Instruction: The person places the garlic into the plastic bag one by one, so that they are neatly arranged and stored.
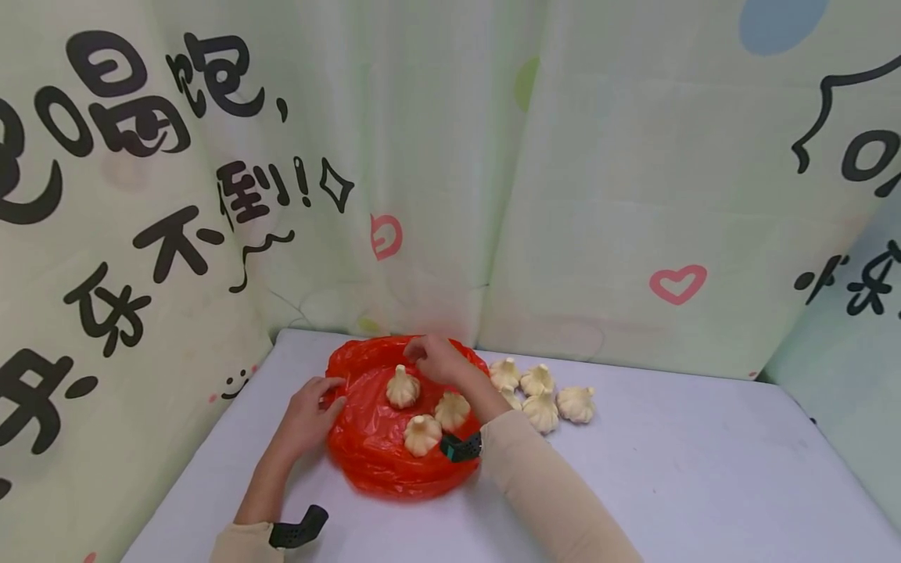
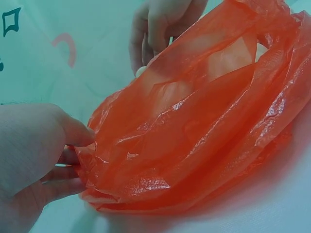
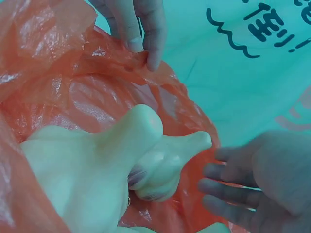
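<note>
Garlic (image 1: 403,389) points stem-up in red bag (image 1: 401,478), left fingers (image 3: 154,36) pinching the bag, right fingers (image 3: 231,191) loosely spread.

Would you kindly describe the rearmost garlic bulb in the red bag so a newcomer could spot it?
On the pale table lies an open red bag. Inside, the rear garlic bulb sits behind the two nearer bulbs, set apart while they sit close together.
</note>
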`<state>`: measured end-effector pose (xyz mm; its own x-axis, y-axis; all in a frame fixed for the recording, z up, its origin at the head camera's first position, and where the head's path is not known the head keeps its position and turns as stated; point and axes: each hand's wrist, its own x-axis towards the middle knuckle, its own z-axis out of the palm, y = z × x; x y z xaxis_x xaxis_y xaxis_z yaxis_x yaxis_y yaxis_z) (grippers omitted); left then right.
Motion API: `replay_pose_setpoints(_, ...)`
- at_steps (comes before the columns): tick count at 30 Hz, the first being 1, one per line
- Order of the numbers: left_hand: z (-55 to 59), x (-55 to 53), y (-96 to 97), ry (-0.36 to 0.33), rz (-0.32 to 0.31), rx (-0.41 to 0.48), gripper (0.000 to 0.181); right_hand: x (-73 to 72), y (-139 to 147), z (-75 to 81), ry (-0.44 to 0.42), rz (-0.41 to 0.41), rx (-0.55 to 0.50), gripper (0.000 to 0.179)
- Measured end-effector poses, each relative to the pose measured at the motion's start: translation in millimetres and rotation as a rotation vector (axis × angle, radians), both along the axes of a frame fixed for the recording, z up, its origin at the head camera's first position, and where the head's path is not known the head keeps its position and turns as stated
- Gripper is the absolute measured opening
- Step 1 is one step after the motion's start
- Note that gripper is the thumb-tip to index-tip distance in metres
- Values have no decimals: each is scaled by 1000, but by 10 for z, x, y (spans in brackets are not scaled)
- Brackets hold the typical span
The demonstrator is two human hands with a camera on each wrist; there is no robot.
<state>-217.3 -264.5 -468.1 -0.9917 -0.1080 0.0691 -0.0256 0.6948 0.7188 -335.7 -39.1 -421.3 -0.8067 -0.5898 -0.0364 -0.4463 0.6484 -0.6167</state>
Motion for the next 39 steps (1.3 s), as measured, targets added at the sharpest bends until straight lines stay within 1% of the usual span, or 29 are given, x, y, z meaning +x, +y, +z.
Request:
replay_pose_setpoints(6, 5, -11, 17, 2, -8, -5, 40, 29, 46, -4, -3, 80, -36, 25)
replay_pose_setpoints(9, -3, -14, 27, 5, -11, -4, 40, 49, 62, -23, -15, 93, -69, 22)
replay_pose_setpoints(12, -15, -20, 36, 5, -14, -4, 40, 60, 81, -57, -22, 65, -102, 19)
replay_pose_setpoints(16, -14, -23, 52, 4, -20, -1, 40, 57, 138, -91, 7, 24, -128, 12)
replay_pose_setpoints(19, 7, -24, 58, 11, -23, 1, 40, 46, 206, -54, 26, 4, -146, 10)
replay_pose_setpoints(22, 29, -25, 53, 17, -21, -6, 40, 31, 286, 18, 55, -9, -157, 10)
replay_pose_setpoints(26, 40, -18, 35, 11, -20, -15, 41, 9, 396, 79, 81, -32, -137, 10)
replay_pose_setpoints(30, 40, -1, 20, 9, -24, -20, 40, 4, 479, 95, 66, -59, -114, 11)
replay_pose_setpoints(35, 18, 15, 13, 17, -29, -32, 41, -1, 526, 65, 76, -66, -97, 9)
replay_pose_setpoints(39, 0, 19, 29, 8, -28, -29, 42, 2, 548, 23, 77, -77, -77, 9)
